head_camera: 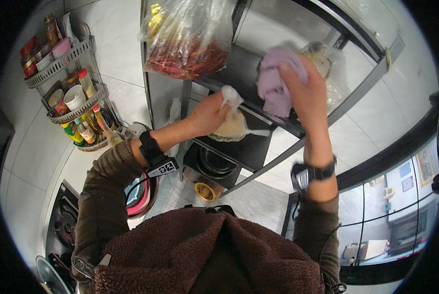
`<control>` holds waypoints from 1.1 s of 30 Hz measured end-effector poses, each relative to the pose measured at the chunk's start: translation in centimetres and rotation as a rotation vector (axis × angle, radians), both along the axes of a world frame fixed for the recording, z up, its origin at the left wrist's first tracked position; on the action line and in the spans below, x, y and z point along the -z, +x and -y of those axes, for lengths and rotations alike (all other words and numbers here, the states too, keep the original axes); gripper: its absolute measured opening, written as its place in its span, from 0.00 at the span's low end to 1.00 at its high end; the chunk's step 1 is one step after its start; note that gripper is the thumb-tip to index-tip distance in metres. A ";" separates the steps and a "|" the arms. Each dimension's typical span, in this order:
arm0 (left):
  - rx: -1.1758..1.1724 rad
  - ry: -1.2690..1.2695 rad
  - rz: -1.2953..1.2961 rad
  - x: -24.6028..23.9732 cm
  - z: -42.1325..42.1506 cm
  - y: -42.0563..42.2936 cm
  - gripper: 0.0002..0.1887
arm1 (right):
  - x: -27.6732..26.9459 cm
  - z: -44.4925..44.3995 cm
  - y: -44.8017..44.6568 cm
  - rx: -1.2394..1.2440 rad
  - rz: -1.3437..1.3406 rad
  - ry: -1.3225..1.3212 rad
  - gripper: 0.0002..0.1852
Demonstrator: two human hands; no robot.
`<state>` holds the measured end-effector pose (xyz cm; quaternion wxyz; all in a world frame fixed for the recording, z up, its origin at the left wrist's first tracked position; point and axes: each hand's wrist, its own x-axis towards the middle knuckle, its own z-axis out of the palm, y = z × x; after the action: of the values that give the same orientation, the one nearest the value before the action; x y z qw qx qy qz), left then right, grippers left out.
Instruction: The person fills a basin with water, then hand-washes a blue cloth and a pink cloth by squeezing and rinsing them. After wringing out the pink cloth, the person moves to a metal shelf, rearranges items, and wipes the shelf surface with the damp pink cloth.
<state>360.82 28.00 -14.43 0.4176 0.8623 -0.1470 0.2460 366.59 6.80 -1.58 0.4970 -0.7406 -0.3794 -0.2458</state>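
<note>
My left hand (212,114) grips the gathered top of a clear plastic bag (233,126) with pale yellowish contents, which hangs at the front of a black metal shelf rack (241,70). I cannot tell what is in it, or whether it touches the shelf below. A crumpled lilac cloth (278,79) is bunched in my right hand (307,92), over the upper shelf. This hand is slightly blurred. Left of the cloth sits a large clear bag of dried red chillies (188,55). Another clear plastic bag (337,75) lies behind my right hand, its contents partly hidden.
Below are dark round pans (215,161) and a yellow-rimmed container (205,191). Bottles and jars fill a tiered wall rack (76,106) at left, above a gas stove (63,220). Nested basins (142,200) stand beside the shelves. Right is a dark-framed glass door (381,209).
</note>
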 end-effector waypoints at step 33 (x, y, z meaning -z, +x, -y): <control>0.241 0.439 -0.150 3.6 -10.3 4.7 0.13 | 0.0 -2.2 3.1 -0.223 -0.313 -0.874 0.13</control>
<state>365.52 38.29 -18.04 0.2564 0.9244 -0.2670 0.0919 369.66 8.96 -1.62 0.2134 -0.8634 -0.4447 0.1063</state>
